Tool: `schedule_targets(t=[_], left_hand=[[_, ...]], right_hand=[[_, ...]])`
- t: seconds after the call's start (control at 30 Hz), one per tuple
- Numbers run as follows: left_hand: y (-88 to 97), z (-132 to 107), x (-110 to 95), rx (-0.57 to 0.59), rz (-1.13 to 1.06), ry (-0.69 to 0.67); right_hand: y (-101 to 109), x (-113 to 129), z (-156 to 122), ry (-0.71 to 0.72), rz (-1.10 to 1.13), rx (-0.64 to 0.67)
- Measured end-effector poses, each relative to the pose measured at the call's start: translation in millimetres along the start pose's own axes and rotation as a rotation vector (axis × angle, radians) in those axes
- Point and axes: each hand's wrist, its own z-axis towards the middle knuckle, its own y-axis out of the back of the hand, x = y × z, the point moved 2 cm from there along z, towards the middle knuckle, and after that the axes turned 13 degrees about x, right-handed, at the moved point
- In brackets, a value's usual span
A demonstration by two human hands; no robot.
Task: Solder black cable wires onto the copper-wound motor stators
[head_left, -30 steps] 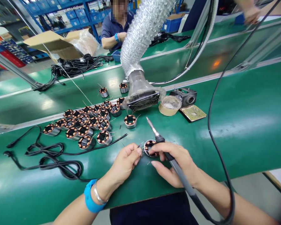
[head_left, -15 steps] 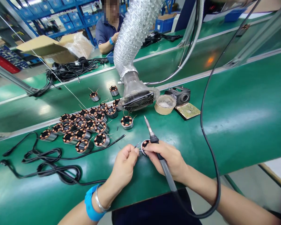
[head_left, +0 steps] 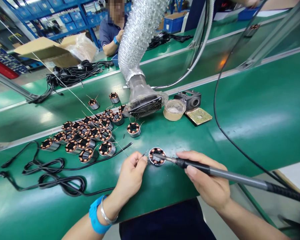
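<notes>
My right hand point(head_left: 210, 180) is wrapped round a soldering iron point(head_left: 215, 172), held nearly level. The iron's metal tip reaches over a motor stator point(head_left: 157, 161) with copper coils; I cannot tell whether it touches. The stator lies on the green bench between my hands. My left hand point(head_left: 131, 171) pinches a thin wire point(head_left: 145, 152) close to the stator's left rim. Another fine strand rises from behind its fingers. A black power cable point(head_left: 100, 193) runs up to my left wrist, and its far end is hidden there.
Several stators point(head_left: 85, 131) stand grouped at left. Looped black cords point(head_left: 62, 181) lie in front of them. A fume extractor hood point(head_left: 147, 105) hangs over the bench, beside a round tub point(head_left: 174, 110) and an iron stand point(head_left: 191, 100). A co-worker point(head_left: 112, 31) sits across the line.
My right hand has let go of the stator and drawn back right. The soldering iron has swung from pointing up and away to pointing left over the stator. My left hand keeps its pinch.
</notes>
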Motion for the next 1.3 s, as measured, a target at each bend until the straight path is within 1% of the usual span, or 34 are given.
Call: schedule_targets(t=[0.1, 0.2, 0.5, 0.6, 0.7, 0.8, 0.93, 1.07, 1.13, 1.3], left_hand=[[0.3, 1, 0, 0.011, -0.013, 0.004], [0.3, 1, -1, 0.015, -0.009, 0.0], [-1.2, -1, -6, 0.0, 0.056, 0.003], [-1.6, -2, -7, -0.001, 0.068, -0.001], [-1.7, -2, -9, -0.003, 0.072, -0.009], [-1.8, -1, -8, -0.003, 0.055, -0.015], [-2.4, -1, -5, -0.001, 0.017, -0.005], [-2.9, -2, -4, -0.009, -0.006, 0.005], [-2.8, -2, -4, -0.016, -0.008, 0.007], [-2.4, -2, -5, -0.019, 0.019, 0.004]], right_hand=[[1, -9, -2, -0.059, 0.094, -0.055], [0, -14, -1, -0.065, 0.123, -0.056], [-4, -9, 1, -0.058, 0.105, -0.017], [-4, -7, 2, -0.042, 0.053, 0.0], [-3, 1, 5, 0.015, -0.059, 0.003], [-4, 15, 8, 0.114, -0.158, 0.006], [-10, 28, 8, 0.222, -0.222, 0.062], [-16, 26, 0, 0.305, -0.282, 0.075], [-17, 23, -2, 0.311, -0.289, 0.075], [-10, 25, 0, 0.32, -0.253, 0.013]])
